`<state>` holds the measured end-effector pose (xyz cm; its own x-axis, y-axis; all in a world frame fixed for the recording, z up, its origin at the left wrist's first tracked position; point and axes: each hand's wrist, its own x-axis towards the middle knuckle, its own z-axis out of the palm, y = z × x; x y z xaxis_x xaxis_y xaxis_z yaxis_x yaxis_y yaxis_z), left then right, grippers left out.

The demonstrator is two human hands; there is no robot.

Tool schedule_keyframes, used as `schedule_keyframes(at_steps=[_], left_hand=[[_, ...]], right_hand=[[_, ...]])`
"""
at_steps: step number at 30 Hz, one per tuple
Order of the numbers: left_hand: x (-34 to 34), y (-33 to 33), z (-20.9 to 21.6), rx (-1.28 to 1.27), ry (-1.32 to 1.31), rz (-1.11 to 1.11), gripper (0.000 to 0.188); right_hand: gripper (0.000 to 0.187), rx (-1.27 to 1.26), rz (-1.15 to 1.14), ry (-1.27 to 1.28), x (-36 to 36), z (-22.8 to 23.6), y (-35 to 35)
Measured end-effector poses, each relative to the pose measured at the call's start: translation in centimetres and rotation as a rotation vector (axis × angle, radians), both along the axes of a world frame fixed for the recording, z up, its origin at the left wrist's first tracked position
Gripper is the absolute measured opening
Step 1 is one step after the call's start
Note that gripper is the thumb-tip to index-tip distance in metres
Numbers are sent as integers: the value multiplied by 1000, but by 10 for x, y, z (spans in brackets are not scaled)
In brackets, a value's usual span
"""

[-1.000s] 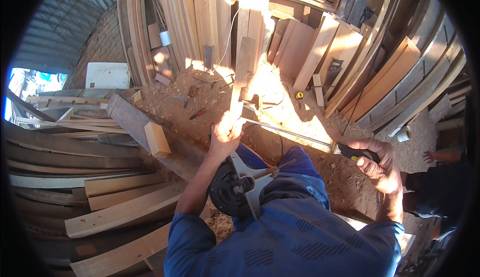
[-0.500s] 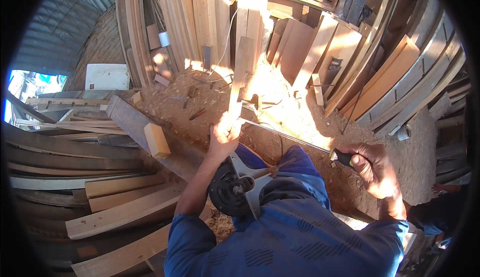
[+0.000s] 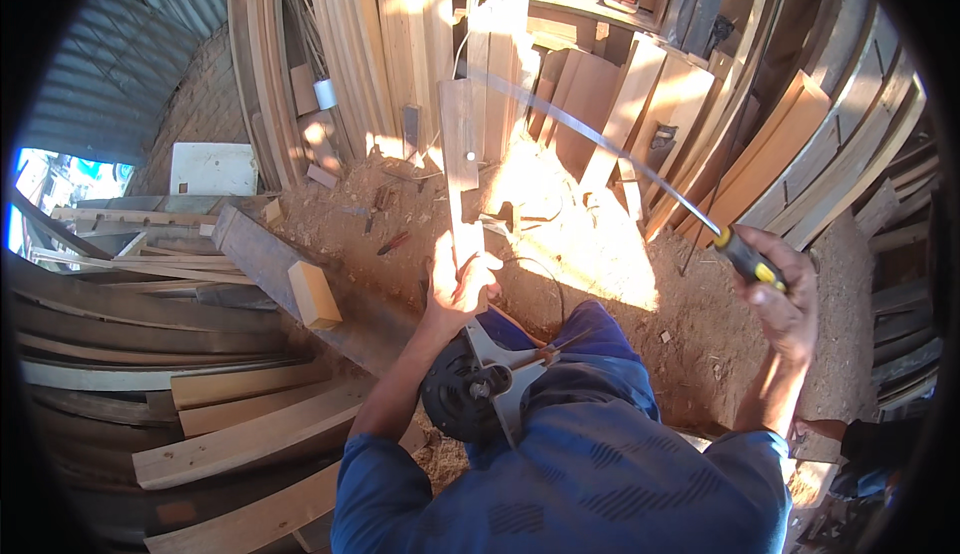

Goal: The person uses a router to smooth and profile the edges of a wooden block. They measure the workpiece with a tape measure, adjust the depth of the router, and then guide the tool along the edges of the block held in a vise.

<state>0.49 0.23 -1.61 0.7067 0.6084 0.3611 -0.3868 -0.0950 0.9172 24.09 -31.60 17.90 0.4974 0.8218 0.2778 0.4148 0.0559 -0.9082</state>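
Observation:
In my left hand (image 3: 460, 279) is a narrow length of wood (image 3: 459, 134), gripped at its lower end and pointing away from me. A small bright spot shows partway along the wood. My right hand (image 3: 785, 299), out to the right, is wrapped round the black and yellow handle of a long screwdriver (image 3: 748, 257). Its thin metal shaft slants up and left, with the tip end near the far part of the wood; whether they touch I cannot tell. Against my lap rests a round black machine (image 3: 460, 389) with a grey metal bracket, below my left hand.
A thick plank (image 3: 280, 259) lies left of me, bearing a short wood block (image 3: 314, 294). Boards (image 3: 250, 429) are stacked at the left, and more timber (image 3: 790, 154) leans at the back and right. Pliers (image 3: 394, 243) lie on the dirt floor. Another person's arm (image 3: 850, 439) shows at lower right.
My right hand has moved up and right, swinging the screwdriver's tip end from beside my left hand to farther away. The held wood has shifted a little left, its far end lower in view.

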Motion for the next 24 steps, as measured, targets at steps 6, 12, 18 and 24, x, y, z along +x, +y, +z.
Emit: schedule_keyframes(at_steps=[6,12,18,24], left_hand=[[-4,-10,1,-20,3,-144,25],[-2,-13,-4,64,124,-220,23],[0,-1,-12,0,-96,-234,54],[-6,1,-22,-306,-132,-190,48]], right_hand=[[34,13,-6,237,-36,-83,131],[23,200,112,514,-73,-111,224],[20,58,234,185,-69,-89,224],[26,-84,364,-128,-81,-144,217]])
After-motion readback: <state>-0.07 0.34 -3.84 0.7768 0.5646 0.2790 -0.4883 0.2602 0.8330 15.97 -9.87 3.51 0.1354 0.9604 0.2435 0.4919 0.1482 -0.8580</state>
